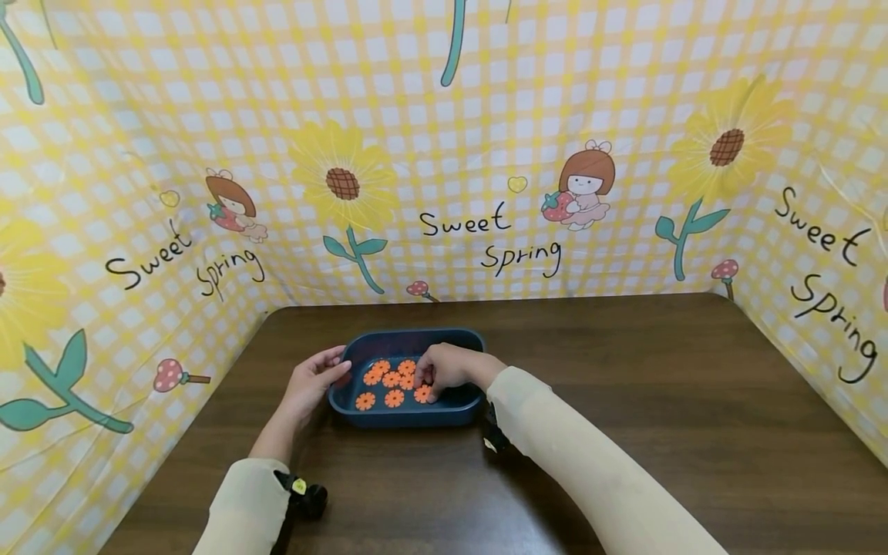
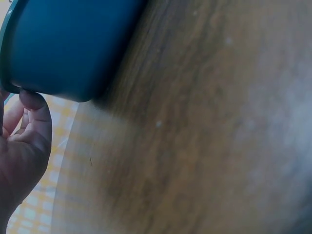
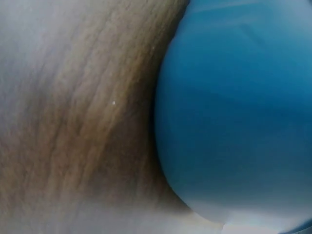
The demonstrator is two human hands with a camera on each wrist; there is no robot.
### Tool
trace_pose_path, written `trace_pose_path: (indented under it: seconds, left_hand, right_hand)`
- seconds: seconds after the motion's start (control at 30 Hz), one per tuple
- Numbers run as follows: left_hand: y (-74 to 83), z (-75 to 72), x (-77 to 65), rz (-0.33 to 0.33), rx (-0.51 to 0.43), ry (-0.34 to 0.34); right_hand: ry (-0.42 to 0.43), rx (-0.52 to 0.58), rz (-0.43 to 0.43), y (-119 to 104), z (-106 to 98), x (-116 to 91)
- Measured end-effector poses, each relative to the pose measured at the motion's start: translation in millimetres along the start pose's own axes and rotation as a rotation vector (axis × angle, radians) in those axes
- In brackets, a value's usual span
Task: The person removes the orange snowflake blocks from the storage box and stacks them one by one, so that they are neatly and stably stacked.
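Note:
A dark blue oblong basin (image 1: 409, 418) stands on the table, with several orange, flower-shaped carrot slices (image 1: 393, 398) spread over its floor. My left hand (image 1: 308, 385) pinches the rim at the basin's left end, thumb on the near side; in the left wrist view this hand (image 2: 29, 141) has its thumb against the wall under the rim. My right hand (image 1: 447, 366) reaches over the right end into the basin. Its thumb and fingers pinch a carrot slice (image 1: 422, 394) at the front right. The right wrist view has only the basin's outer wall (image 3: 234, 112), the hand being hidden.
The brown wooden table (image 1: 624, 416) stretches to the right and in front of the basin. A yellow checked cloth (image 1: 458, 154) printed with flowers hangs along the back and both sides. Black wrist cameras sit below both cuffs, the left one (image 1: 308, 499) near the tabletop.

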State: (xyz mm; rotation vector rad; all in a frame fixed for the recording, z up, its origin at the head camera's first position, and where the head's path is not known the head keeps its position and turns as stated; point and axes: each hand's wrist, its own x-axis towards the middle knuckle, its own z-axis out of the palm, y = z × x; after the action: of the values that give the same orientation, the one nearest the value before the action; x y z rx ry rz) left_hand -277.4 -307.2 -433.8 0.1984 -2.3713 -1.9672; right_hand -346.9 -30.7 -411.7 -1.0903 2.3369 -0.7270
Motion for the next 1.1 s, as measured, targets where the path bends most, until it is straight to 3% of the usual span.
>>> trace_pose_path:
  seconds: [0.53, 0.9, 1.1]
  left_hand:
    - [1.9, 0.0, -2.2, -0.018, 0.002, -0.006]
    - [0.8, 0.2, -1.3, -0.012, -0.003, 0.001]
    - [0.8, 1.4, -1.9, -0.012, -0.024, 0.008]
  right_hand:
    - [0.019, 0.053, 0.038, -4.0, 5.0, -1.9]
    - [0.043, 0.085, 0.011, -6.0, 7.0, -2.8]
    - [0.055, 0.177, 0.016, -4.0, 7.2, -3.0]
